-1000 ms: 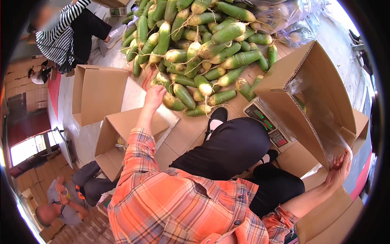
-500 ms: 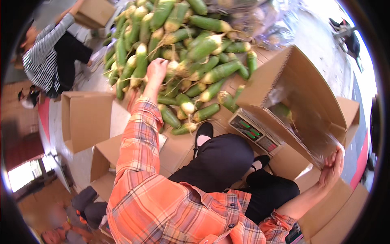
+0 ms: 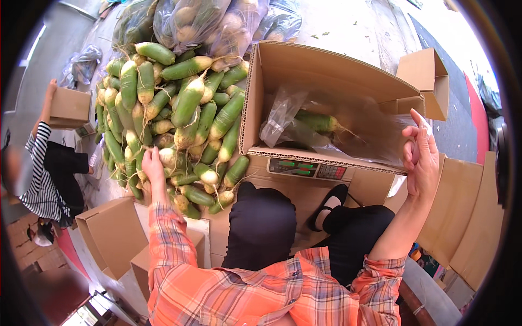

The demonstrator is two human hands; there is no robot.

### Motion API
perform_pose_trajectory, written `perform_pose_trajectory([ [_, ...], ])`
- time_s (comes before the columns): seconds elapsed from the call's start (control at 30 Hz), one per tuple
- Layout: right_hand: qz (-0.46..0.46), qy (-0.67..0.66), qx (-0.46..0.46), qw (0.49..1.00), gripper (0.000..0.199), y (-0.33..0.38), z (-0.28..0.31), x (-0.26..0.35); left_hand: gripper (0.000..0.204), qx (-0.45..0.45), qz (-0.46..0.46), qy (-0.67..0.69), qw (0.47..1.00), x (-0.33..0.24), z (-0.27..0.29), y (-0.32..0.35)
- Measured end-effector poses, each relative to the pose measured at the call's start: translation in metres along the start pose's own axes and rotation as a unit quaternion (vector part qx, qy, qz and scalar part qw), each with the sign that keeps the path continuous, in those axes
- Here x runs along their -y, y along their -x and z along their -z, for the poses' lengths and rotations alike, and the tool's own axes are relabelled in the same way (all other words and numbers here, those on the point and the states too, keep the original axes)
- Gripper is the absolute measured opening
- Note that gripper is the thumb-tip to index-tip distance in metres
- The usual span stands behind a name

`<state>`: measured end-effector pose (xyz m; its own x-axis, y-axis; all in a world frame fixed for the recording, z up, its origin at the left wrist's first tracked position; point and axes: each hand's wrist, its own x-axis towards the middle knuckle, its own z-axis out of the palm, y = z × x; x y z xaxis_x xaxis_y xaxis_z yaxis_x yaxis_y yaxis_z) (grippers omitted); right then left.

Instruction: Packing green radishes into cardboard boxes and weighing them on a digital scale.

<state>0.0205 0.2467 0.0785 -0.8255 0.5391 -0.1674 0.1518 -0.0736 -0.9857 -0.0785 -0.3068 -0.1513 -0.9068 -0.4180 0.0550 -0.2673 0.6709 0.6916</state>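
Note:
On the left, a pile of green radishes (image 3: pixel 187 103) with pale root ends covers the ground. My left hand (image 3: pixel 154 168) is at its near side, fingertips pinched together against the pale roots; what lies between them is hidden. An open cardboard box (image 3: pixel 337 60) stands to the right of the pile, lined with a clear plastic bag (image 3: pixel 284 115). One green radish (image 3: pixel 316 121) is visible inside, lying on the plastic. At the box's right end, my right hand (image 3: pixel 421 160) has its fingers curled on the edge of the plastic liner.
A digital scale (image 3: pixel 307 169) with a lit display sits under the box. Bagged radishes (image 3: pixel 190 24) lie behind the pile. Empty cartons stand at the lower left (image 3: pixel 111 236) and far right (image 3: pixel 424 81). Another person (image 3: pixel 46 168) at the left holds a carton (image 3: pixel 70 106).
My view has swung rightward, so the pile sits further left and the box nearer the middle. My left hand stays by the radishes, my right by the liner. The other person's carton is lower.

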Motion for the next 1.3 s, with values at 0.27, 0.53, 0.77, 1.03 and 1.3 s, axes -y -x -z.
perform_pose_trajectory([
  [0.27,0.002,-0.035,0.034,0.999,0.038,-0.002,0.002,0.000,0.009,-0.106,-0.115,0.245,0.957,-0.113,0.109,0.057],
  [0.53,0.000,-0.046,0.053,0.998,0.037,-0.002,0.006,-0.004,0.014,0.057,-0.342,0.487,0.801,-0.302,0.131,0.061],
  [0.77,0.021,0.035,0.053,0.998,0.043,-0.003,0.010,-0.006,0.008,0.324,-0.356,0.344,0.806,-0.424,-0.018,0.093],
  [1.03,0.022,0.033,0.072,0.997,0.041,0.001,0.002,-0.003,0.010,0.429,-0.589,-0.061,0.682,-0.394,-0.177,0.111],
  [1.3,0.020,0.010,0.106,0.994,0.038,0.001,-0.004,-0.002,0.029,0.461,-0.503,-0.349,0.643,-0.345,-0.221,0.093],
])
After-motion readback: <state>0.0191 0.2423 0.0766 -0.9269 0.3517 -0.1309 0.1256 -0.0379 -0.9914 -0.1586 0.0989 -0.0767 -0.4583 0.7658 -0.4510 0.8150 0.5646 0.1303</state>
